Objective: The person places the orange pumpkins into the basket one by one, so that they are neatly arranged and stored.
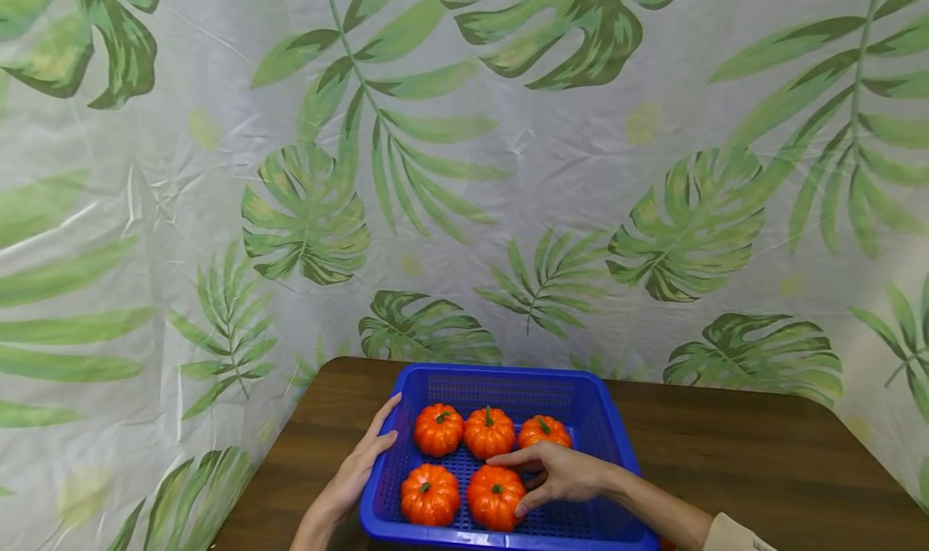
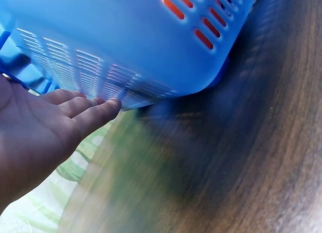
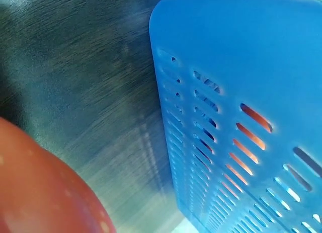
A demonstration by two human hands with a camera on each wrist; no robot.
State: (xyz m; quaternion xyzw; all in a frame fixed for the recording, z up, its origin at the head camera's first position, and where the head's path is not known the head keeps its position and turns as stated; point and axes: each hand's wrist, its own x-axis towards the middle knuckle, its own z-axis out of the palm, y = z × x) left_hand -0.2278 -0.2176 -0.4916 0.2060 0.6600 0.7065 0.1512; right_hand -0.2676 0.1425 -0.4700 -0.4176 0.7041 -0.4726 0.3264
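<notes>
A blue plastic basket (image 1: 501,539) stands on the table with several small orange pumpkins in it. My right hand (image 1: 562,474) reaches over the basket's right side and holds the front middle pumpkin (image 1: 496,498), index finger at its far side and thumb at its right. Left of it sits another pumpkin (image 1: 430,494). Behind them is a row with a left pumpkin (image 1: 439,430), a middle one (image 1: 489,432) and a right one (image 1: 544,430), partly covered by my hand. My left hand (image 1: 353,472) rests against the basket's left side, its fingers straight along the outer wall in the left wrist view.
Outside the basket's right wall lies another orange pumpkin (image 3: 45,187), mostly cut off in the right wrist view. The brown wooden table (image 1: 747,462) extends to the right. Behind it hangs a leaf-patterned sheet (image 1: 551,180).
</notes>
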